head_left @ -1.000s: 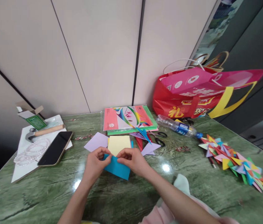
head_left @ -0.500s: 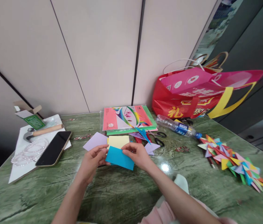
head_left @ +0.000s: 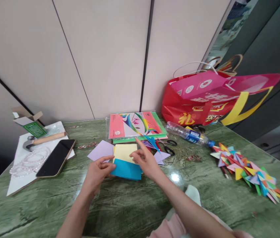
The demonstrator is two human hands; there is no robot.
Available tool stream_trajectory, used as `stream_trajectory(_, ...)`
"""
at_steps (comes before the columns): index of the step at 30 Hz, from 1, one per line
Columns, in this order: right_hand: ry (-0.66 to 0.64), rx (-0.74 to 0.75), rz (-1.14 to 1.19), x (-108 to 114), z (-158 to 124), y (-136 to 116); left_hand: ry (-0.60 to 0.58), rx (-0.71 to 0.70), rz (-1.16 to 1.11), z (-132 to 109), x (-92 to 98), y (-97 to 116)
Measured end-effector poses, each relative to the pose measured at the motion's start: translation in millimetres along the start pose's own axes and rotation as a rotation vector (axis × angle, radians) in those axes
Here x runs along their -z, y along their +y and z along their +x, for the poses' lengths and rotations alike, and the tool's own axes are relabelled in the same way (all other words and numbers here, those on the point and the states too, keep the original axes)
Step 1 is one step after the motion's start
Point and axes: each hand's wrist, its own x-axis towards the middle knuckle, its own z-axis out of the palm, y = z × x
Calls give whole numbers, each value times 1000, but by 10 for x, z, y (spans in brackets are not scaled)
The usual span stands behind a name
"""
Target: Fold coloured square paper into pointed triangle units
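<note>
A folded rectangle of blue paper [head_left: 126,169] is held low over the table. My left hand [head_left: 99,172] pinches its left end between thumb and fingers. At the upper right corner, my right hand [head_left: 146,162] has its thumb and curled fingers closed on the paper, while the index finger points up and away. Just behind lies a pale yellow stack of square paper [head_left: 125,152], partly covered by the blue piece. Lilac paper [head_left: 101,150] lies beyond my left hand. Folded lilac pieces [head_left: 162,156] and a blue folded piece [head_left: 152,142] are beyond my right hand.
Black-handled scissors [head_left: 169,147], a paper pack [head_left: 135,125] and a plastic bottle [head_left: 189,134] lie behind. A red bag [head_left: 197,99] stands back right, a colourful folded-paper chain [head_left: 248,172] right. Left are a phone [head_left: 56,158], hammer [head_left: 47,138], beads [head_left: 30,162] and a small box [head_left: 33,127].
The blue paper has been lowered slightly and turned a little more level. My right index finger has lifted from it and now points upward.
</note>
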Motion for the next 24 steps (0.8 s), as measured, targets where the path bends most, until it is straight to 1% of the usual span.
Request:
stream_trajectory(3,-10,39,-43,-2,-10,-27,46,2,16,9,10,2)
stream_trajectory(6,59,81,-89,0,-10,-28,76,-9,6,-3,15,22)
stream_trajectory(8,98,77,-135,1,-14,-29,87,-18,-11,-12,13,31)
stream_trajectory(12,66,38,-182,-18,-50,-68,114,-24,-33,-7,10,21)
stream_trajectory(14,62,46,-165,-39,-71,-94,120,-26,-29,5,13,5)
stream_trajectory(17,74,87,-142,-68,-91,-115,130,-75,-22,20,17,-20)
stream_trajectory(20,22,148,-155,-84,-107,-115,124,-119,-15,12,4,-29)
stream_trajectory(24,-108,185,-219,-101,-143,-107,91,-139,0,-22,-42,-13)
